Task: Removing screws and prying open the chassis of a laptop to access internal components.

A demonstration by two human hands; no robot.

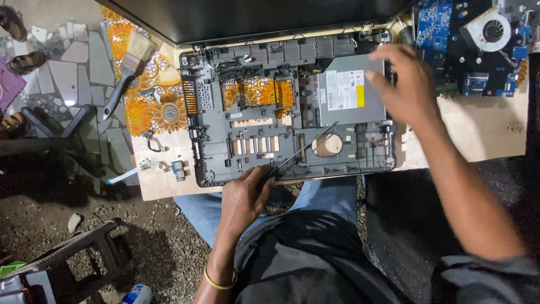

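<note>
An opened grey laptop base (225, 152) lies on the table in front of me, its dark lid (253, 17) folded away at the top. My left hand (243, 197) grips a thin screwdriver (304, 147) at the near edge, its shaft slanting up over the base toward a round hole. My right hand (402, 84) rests with fingers spread on the right end of the silver optical drive (349, 93) seated in the base's upper right. Through gaps in the base shows the orange flower cloth.
A paintbrush (128, 70) lies on the flower-patterned cloth (149, 110) at the left. A small board with a flat cable (160, 168) sits near the table's left front edge. A blue circuit board with a fan (484, 39) lies at top right. Chairs stand on the floor at left.
</note>
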